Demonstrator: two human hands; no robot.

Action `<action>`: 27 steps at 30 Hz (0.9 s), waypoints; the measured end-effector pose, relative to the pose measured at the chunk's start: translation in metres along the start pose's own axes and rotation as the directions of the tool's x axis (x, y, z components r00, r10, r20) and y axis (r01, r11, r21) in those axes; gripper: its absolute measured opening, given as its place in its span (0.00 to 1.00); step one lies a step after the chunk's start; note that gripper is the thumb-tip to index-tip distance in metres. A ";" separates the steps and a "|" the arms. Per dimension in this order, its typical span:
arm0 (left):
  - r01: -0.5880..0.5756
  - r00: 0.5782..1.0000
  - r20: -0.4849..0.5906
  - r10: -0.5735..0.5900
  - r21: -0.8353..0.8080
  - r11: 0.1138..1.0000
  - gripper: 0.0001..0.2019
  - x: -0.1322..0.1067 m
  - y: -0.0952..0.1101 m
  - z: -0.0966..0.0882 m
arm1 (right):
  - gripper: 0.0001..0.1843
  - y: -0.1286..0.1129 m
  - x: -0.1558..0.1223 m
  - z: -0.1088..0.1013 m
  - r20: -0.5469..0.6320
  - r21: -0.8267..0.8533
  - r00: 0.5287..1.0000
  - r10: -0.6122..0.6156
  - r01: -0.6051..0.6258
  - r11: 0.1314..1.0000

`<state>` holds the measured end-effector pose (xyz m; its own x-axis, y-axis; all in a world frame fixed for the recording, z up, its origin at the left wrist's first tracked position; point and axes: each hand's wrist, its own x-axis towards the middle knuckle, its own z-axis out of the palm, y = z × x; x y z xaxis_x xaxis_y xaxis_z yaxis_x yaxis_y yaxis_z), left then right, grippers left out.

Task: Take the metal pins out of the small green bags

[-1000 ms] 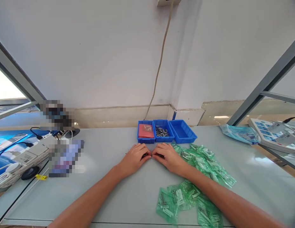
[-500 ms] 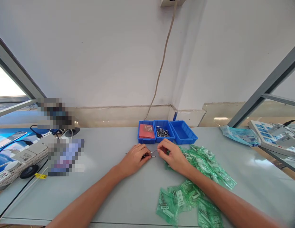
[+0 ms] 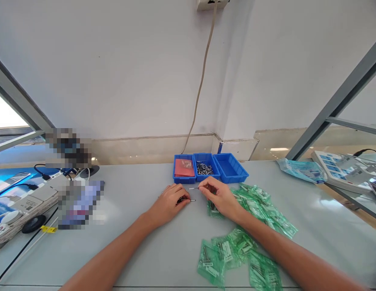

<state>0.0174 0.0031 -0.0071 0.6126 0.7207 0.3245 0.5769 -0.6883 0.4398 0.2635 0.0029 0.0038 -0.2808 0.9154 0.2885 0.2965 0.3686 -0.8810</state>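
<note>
My right hand (image 3: 219,198) is closed in a pinch on a thin metal pin (image 3: 193,188) that points left toward my other hand. Low over the table, my left hand (image 3: 169,201) curls its fingers round several small metal pins (image 3: 192,200); the silvery end of one sticks out past the thumb, and the rest are mostly hidden. Just beyond the hands, a blue bin (image 3: 204,177) holds a heap of similar small metal pieces. Green plastic packets (image 3: 256,208) with small dark and pale parts inside lie beside and under my right forearm.
To the left of the metal pieces, a blue bin (image 3: 174,178) holds red packets (image 3: 184,168); the blue bin (image 3: 232,167) on the right shows a bare floor. More green packets (image 3: 212,264) lie near the front edge. Power strips (image 3: 33,198) and cables stand left, a light-blue packet (image 3: 303,170) right.
The right hand's pin has drawn away from the left hand and now shows apart from it. The whole view has shifted slightly.
</note>
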 end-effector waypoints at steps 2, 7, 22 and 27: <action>-0.001 1.000 0.005 0.001 0.001 1.000 0.06 0.000 0.000 -0.001 | 0.10 -0.001 0.001 0.000 0.005 0.086 0.999 0.037 -0.037 0.996; -0.003 1.000 0.010 0.003 -0.004 1.000 0.06 0.000 -0.001 -0.003 | 0.18 -0.004 0.003 -0.002 -0.023 0.284 0.985 0.169 -0.155 0.946; -0.028 1.000 -0.006 0.028 0.005 1.000 0.07 0.000 -0.002 -0.004 | 0.19 -0.009 0.005 -0.003 -0.133 0.483 0.949 0.285 -0.188 0.855; -0.010 1.000 -0.003 0.010 0.009 1.000 0.08 0.001 -0.001 -0.004 | 0.20 -0.010 0.004 -0.003 -0.052 0.537 0.948 0.313 -0.237 0.810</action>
<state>0.0150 0.0045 -0.0039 0.6167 0.7138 0.3318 0.5752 -0.6965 0.4290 0.2619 0.0031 0.0142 -0.1260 0.9919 0.0177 -0.1832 -0.0057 -0.9831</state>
